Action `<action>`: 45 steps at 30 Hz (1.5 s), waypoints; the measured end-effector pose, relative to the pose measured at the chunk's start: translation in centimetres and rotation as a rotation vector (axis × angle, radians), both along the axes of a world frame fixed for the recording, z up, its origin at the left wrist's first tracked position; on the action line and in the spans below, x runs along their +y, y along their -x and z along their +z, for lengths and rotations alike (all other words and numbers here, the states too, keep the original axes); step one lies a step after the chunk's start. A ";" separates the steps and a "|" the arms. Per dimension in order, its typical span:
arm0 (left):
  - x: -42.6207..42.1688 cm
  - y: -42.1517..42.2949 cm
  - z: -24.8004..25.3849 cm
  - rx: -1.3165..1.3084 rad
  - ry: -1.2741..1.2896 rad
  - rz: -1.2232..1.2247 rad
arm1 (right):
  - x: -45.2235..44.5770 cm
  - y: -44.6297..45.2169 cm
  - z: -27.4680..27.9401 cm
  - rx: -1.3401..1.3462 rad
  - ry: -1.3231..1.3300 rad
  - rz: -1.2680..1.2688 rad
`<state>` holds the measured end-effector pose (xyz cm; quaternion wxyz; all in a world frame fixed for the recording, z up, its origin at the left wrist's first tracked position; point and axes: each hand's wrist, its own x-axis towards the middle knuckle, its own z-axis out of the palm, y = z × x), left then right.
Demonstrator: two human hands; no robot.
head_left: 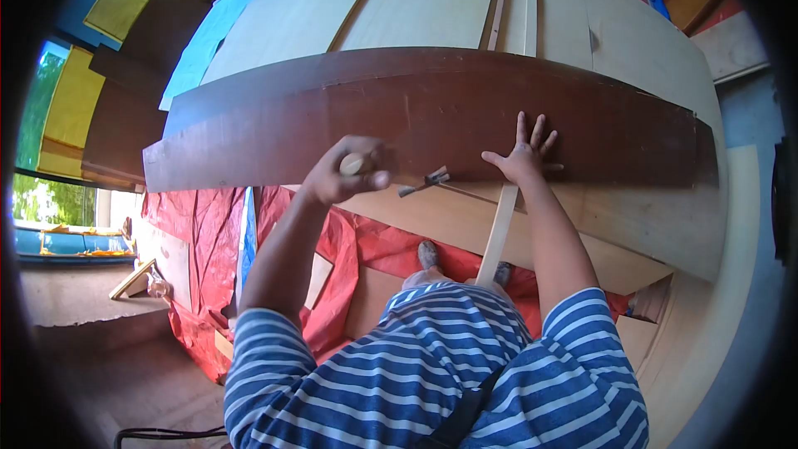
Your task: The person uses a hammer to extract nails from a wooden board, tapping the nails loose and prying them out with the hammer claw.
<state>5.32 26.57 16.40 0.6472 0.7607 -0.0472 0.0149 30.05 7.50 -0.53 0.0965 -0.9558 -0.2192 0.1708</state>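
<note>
My left hand [339, 173] is wrapped round the wooden handle [355, 164] of a hammer, and the handle's butt end points up toward me. The dark metal hammer head [425, 181] shows to the right of the fist, near the front edge of a long reddish-brown board [399, 108]. Motion blurs the fist and the stretch between it and the head. On the right part of that board, my right hand [525, 155] lies palm down with fingers spread. A narrow pale wood strip [497, 237] comes out from under the board below this hand, toward my body.
Large pale plywood sheets [432, 4] lie beneath and beyond the board, with thin strips on them. A red tarp [199, 241] covers the floor in front and to the left. Brown and yellow panels [125, 108] stand at the far left. A black cable [170, 432] runs at lower left.
</note>
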 end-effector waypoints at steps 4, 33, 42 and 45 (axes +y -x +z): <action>-2.5 0.2 -2.2 -0.196 0.173 0.123 | 0.3 0.9 1.0 0.008 0.054 -0.016; 1.4 20.2 3.0 -0.260 -0.061 0.827 | 1.7 9.7 -2.4 0.008 -0.450 0.652; -2.0 5.4 2.9 -0.019 -0.425 0.209 | 3.2 11.0 -5.0 -0.080 -0.709 0.523; -3.5 2.2 3.4 0.038 -0.474 0.105 | 3.1 9.9 -4.9 0.095 -0.685 0.495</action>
